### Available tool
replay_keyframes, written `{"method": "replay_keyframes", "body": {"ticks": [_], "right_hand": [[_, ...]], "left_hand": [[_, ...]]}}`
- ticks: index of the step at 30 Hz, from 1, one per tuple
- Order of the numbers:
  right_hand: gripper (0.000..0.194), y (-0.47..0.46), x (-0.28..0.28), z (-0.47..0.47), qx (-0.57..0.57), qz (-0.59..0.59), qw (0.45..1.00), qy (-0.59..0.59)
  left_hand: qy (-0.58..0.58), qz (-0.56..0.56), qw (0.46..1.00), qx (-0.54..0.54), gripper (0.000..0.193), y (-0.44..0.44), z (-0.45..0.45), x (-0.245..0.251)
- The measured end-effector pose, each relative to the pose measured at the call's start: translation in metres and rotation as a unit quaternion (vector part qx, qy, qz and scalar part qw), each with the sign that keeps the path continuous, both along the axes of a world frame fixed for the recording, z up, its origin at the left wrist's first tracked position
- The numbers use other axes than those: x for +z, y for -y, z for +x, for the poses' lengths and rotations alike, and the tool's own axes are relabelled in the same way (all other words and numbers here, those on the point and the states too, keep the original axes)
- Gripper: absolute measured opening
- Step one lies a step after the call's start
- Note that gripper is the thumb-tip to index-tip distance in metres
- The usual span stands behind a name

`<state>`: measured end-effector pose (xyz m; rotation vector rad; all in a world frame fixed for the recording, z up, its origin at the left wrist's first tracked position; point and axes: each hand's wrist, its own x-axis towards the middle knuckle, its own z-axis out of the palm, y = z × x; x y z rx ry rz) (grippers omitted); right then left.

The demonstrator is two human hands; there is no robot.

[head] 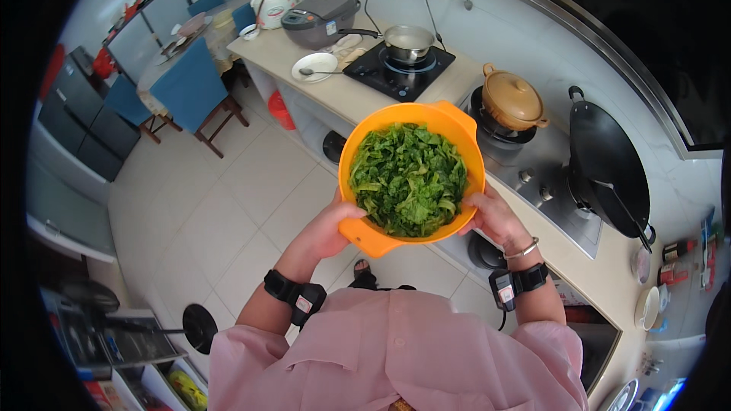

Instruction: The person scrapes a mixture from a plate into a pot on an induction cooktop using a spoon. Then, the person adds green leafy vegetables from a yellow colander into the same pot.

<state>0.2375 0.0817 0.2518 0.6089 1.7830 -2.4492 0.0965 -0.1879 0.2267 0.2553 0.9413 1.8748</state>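
Note:
An orange plastic basin (465,125) with two handle lugs is held up in front of my body, over the floor and the counter's edge. Chopped leafy greens (408,180) fill much of it. My left hand (331,222) grips the lower left of its rim, thumb over the edge. On the lower right side, my right hand (494,217) grips the rim with the thumb inside, close to the greens. The fingers beneath the basin are mostly hidden.
The counter (274,60) holds a steel saucepan (408,40) on an induction cooker (365,71), a white bowl (315,67) and a rice cooker (320,17). A lidded clay pot (514,97) and a black wok (608,165) stand on the gas stove (528,200). Blue chairs (185,91) are at left.

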Motion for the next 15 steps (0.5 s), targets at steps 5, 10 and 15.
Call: {"method": "replay_keyframes", "body": {"ticks": [5, 10, 15], "right_hand": [[0.063, -0.022, 0.022, -0.068, -0.081, 0.233, 0.969, 0.008], [0.076, -0.054, 0.043, -0.114, -0.026, 0.569, 0.818, -0.080], [0.084, -0.056, 0.018, -0.198, 0.246, 0.636, 0.726, -0.089]], "left_hand": [[-0.012, -0.066, 0.998, -0.003, 0.071, -0.043, -0.085, -0.001], [-0.002, -0.088, 0.996, 0.008, 0.073, -0.076, -0.129, -0.019], [0.019, -0.094, 0.995, 0.025, 0.072, -0.100, -0.170, -0.024]]}}
